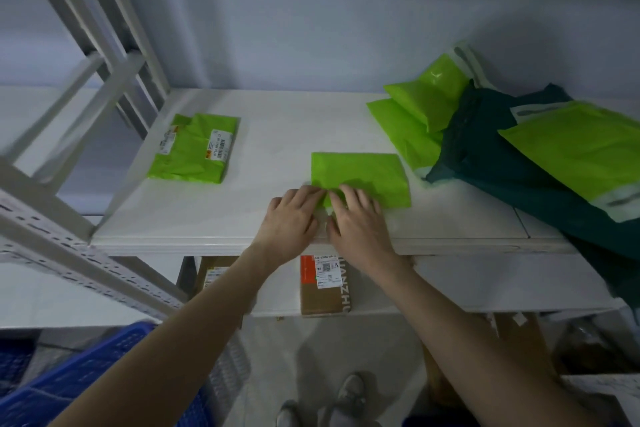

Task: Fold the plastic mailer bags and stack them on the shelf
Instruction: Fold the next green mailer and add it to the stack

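Observation:
A light green mailer bag (pixel 363 173), folded into a flat rectangle, lies at the middle of the white shelf (pixel 277 135). My left hand (pixel 291 218) and my right hand (pixel 360 222) rest side by side on its near edge, fingers flat and pressing it down. A folded green mailer with shipping labels (pixel 194 149) lies at the shelf's left. At the right lies a loose pile of unfolded mailers: light green ones (pixel 422 107) and dark green ones (pixel 485 149).
The white metal rack frame (pixel 104 55) rises at the left. A cardboard box (pixel 325 284) with a label sits on the lower shelf under my hands. A blue plastic crate (pixel 86 378) stands on the floor at lower left. My shoes show below.

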The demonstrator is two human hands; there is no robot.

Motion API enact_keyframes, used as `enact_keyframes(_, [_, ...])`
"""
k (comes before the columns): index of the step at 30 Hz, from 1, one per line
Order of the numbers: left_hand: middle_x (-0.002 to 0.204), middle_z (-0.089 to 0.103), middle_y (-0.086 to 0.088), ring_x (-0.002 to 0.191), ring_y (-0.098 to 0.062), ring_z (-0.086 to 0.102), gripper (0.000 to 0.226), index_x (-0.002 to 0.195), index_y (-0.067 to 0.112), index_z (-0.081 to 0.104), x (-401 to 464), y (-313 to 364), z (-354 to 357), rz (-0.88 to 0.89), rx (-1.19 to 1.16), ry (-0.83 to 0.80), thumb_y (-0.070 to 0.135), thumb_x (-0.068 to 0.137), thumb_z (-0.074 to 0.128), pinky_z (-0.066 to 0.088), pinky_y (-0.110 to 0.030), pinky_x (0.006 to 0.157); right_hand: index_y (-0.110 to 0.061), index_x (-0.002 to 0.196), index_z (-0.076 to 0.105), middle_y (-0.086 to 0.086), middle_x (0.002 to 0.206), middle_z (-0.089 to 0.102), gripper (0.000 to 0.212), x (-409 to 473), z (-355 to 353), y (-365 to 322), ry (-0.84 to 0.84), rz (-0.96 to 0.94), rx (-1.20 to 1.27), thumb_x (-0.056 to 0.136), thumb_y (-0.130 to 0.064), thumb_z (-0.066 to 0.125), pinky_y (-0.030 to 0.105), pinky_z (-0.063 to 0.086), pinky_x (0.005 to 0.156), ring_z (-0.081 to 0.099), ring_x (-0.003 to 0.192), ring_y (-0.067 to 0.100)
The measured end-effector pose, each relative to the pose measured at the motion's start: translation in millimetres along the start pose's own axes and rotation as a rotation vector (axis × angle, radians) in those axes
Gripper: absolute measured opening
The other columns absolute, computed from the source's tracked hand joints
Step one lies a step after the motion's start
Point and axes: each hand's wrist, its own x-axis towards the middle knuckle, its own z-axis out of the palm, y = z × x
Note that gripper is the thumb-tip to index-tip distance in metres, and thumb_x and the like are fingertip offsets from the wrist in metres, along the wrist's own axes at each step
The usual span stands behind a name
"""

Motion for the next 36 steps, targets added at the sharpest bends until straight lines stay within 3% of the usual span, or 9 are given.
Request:
enact_keyframes(7, [0.156,0.018,0.006,0.141,-0.016,0.02,0.054,0.15,0.02,0.012,-5.0,14.1,2.2,-0.067,0.12,-0.083,0.035,0.099,0.024,0.023,-0.036,0.108,-0.013,0.129,0.053,0.005,0.131,0.055,0.044,-4.8,5.2,-4.2,0.015,0.026,-0.08,0.088,-0.03,0.054,0.049,0.043,0.09,0.051,0.118,0.027])
enact_keyframes(12, [0.155,0.02,0.004,0.137,-0.019,0.026,0.054,0.15,0.02,0.008,0.0,26.1,5.8,-0.114,0.153,-0.062,0.035,0.1,0.021,0.026,-0.039,0.105,-0.011,0.119,0.062,0.001,0.118,0.064,0.052,-4.0,3.7,-1.3,0.007,0.053,-0.131,0.072,-0.032,0.07,0.047,0.049,0.082,0.06,0.107,0.02])
enact_keyframes(17, [0.15,0.028,0.003,0.131,-0.021,0.033,0.056,0.15,0.025,0.005,2.9,29.5,6.2,-0.124,0.173,-0.063,0.037,0.099,0.023,0.033,-0.04,0.099,-0.009,0.118,0.062,0.0,0.117,0.065,0.051,-4.9,7.0,2.4,0.058,0.05,-0.132,0.072,-0.029,0.071,0.043,0.051,0.078,0.061,0.107,0.018])
enact_keyframes(19, [0.146,0.033,0.001,0.127,-0.023,0.035,0.055,0.15,0.028,0.005,5.3,30.4,6.1,-0.119,0.162,-0.062,0.037,0.099,0.023,0.036,-0.04,0.095,-0.01,0.115,0.064,0.0,0.113,0.066,0.044,-4.0,7.4,5.5,0.074,0.069,-0.138,0.075,-0.029,0.066,0.038,0.052,0.074,0.062,0.102,0.018])
enact_keyframes(22, [0.139,0.038,-0.002,0.12,-0.027,0.039,0.055,0.149,0.033,0.005,9.4,32.0,4.5,-0.112,0.172,-0.065,0.041,0.099,0.022,0.038,-0.041,0.09,-0.013,0.109,0.066,-0.002,0.108,0.067,0.042,-3.5,3.4,11.4,0.077,0.097,-0.151,0.083,-0.033,0.039,0.036,0.05,0.071,0.063,0.097,0.017])
enact_keyframes(26, [0.141,0.036,-0.002,0.119,-0.029,0.039,0.053,0.149,0.035,0.007,11.4,34.8,5.7,-0.111,0.218,-0.075,0.045,0.098,0.02,0.037,-0.041,0.09,-0.009,0.118,0.061,0.002,0.118,0.062,0.039,-5.6,4.4,19.0,0.081,0.111,-0.143,0.087,-0.031,0.056,0.038,0.047,0.078,0.058,0.106,0.021])
enact_keyframes(29, [0.143,0.034,-0.003,0.121,-0.03,0.038,0.052,0.149,0.033,0.01,11.7,33.1,7.5,-0.103,0.244,-0.06,0.045,0.098,0.02,0.035,-0.043,0.094,-0.007,0.125,0.055,0.004,0.123,0.058,0.043,-6.5,1.9,28.9,0.081,0.133,-0.12,0.092,-0.034,0.045,0.039,0.044,0.083,0.054,0.11,0.023])
enact_keyframes(32, [0.144,0.033,-0.002,0.124,-0.031,0.036,0.052,0.148,0.032,0.011,12.5,30.8,7.6,-0.085,0.271,-0.046,0.044,0.098,0.019,0.03,-0.046,0.1,-0.008,0.117,0.06,0.004,0.114,0.063,0.05,-9.3,-1.0,38.0,0.071,0.179,-0.153,0.089,-0.036,0.03,0.038,0.047,0.08,0.058,0.102,0.024])
enact_keyframes(36, [0.146,0.031,-0.004,0.134,-0.03,0.028,0.05,0.147,0.033,0.016,16.7,25.3,9.0,-0.078,0.27,-0.065,0.043,0.098,0.019,0.02,-0.051,0.108,-0.006,0.122,0.057,0.006,0.122,0.061,0.054,-13.8,-2.7,46.3,0.031,0.211,-0.135,0.088,-0.035,0.026,0.045,0.047,0.088,0.057,0.11,0.025])
